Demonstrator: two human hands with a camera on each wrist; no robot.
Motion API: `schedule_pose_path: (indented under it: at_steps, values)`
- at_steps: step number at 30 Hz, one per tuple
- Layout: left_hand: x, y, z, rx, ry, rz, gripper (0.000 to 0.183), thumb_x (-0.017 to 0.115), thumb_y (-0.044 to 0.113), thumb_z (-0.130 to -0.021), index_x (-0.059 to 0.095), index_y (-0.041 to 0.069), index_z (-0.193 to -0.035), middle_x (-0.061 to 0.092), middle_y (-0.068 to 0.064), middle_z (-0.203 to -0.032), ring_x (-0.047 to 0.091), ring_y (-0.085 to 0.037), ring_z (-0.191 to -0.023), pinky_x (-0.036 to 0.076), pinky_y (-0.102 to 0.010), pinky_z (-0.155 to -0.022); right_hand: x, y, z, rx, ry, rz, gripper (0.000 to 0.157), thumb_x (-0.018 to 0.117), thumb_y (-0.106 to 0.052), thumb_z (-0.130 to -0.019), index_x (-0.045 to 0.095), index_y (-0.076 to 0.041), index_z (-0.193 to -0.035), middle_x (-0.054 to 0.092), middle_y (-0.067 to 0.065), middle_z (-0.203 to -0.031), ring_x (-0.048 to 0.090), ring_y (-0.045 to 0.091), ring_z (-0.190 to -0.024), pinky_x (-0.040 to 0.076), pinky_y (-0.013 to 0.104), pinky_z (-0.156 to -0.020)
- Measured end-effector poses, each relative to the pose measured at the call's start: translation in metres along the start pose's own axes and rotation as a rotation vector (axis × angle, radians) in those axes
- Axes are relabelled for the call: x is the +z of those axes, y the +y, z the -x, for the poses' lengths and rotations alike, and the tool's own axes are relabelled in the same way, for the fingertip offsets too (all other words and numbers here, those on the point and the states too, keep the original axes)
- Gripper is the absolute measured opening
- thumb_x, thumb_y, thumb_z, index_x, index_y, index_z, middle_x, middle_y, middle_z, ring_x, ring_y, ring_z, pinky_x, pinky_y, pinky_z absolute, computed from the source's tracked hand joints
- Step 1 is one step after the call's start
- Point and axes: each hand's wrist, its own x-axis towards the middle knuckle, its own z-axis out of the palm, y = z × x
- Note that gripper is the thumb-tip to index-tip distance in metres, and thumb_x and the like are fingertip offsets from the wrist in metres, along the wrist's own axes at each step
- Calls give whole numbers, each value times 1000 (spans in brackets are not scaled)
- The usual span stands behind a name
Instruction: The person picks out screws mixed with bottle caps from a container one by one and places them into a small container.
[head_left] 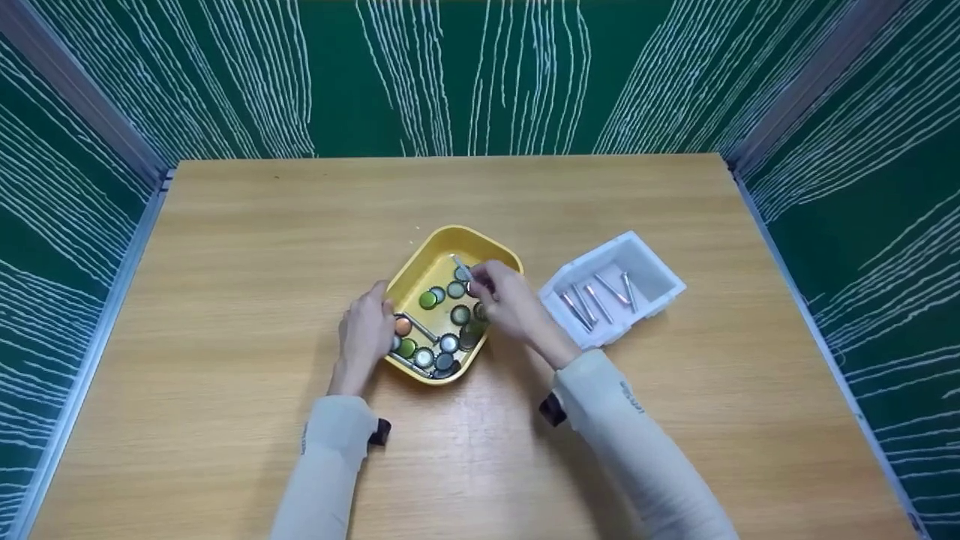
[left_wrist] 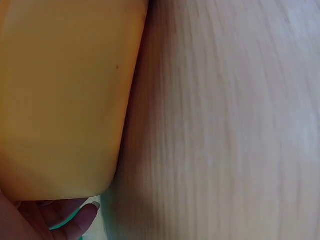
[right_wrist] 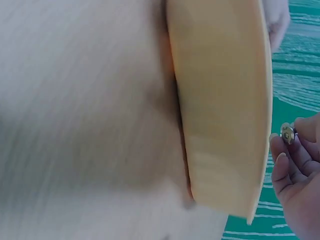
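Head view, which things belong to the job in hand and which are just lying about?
Job, likely: right hand; pinched metal rod; left hand; yellow tray; white bin; rods inside it.
Seemingly just lying there: green bottle caps; orange cap; dark caps.

- From above, the far end of the yellow bin (head_left: 442,251) lies open; bottle caps (head_left: 460,314) crowd its near part.
- The left hand (head_left: 365,330) blocks the bin's left rim.
- The right hand (head_left: 510,300), pinching a metal rod (head_left: 462,267), covers the right rim.
- Only a narrow strip of counter (head_left: 262,225) separates the bins (the right wrist crosses its near end).
- The white bin (head_left: 637,251) is open above, with rods (head_left: 598,304) on its floor.
- Wide, bare counter stretches left and beyond, up to green walls (head_left: 352,112).
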Motion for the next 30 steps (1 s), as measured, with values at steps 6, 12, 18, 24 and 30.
schedule_pose_path:
  at_steps: [6, 12, 18, 24, 30]
  values:
    - [2, 1, 0, 9, -8, 19, 39, 48, 18, -102, 51, 9, -139, 68, -19, -118, 67, -40, -100, 55, -53, -83, -30, 14, 6, 40, 67, -105, 22, 60, -6, -95, 63, 3, -115, 70, 17, -102, 65, 27, -92, 56, 36, -81]
    - [0, 0, 1, 4, 13, 21, 33, 48, 18, -101, 56, 12, -132, 69, -18, -114, 66, -40, -102, 54, -54, -82, -67, 38, 13, 100, 137, -109, 24, 60, -8, -96, 62, 4, -117, 69, 19, -104, 64, 28, -94, 50, 27, -79]
    - [-1, -1, 0, 5, 8, 15, 31, 47, 18, -101, 57, 11, -130, 69, -18, -111, 67, -39, -98, 54, -53, -81, -103, 62, 22, 178, 162, -26, 26, 59, -10, -97, 61, 5, -117, 68, 21, -104, 63, 27, -93, 46, 17, -75]
    - [1, -1, 0, 2, 11, 11, 29, 47, 18, -102, 57, 10, -129, 69, -17, -109, 67, -38, -97, 54, -52, -79, -129, 81, 32, 231, 141, 70, 26, 58, -10, -96, 59, 6, -117, 68, 22, -105, 63, 29, -93, 47, 22, -78]
    - [1, -2, 0, 5, 9, 17, 32, 47, 18, -102, 55, 10, -132, 69, -16, -110, 67, -37, -98, 54, -51, -81, -144, 92, 39, 309, 77, 132, 24, 57, -12, -96, 58, 3, -115, 66, 20, -104, 63, 30, -94, 52, 34, -80]
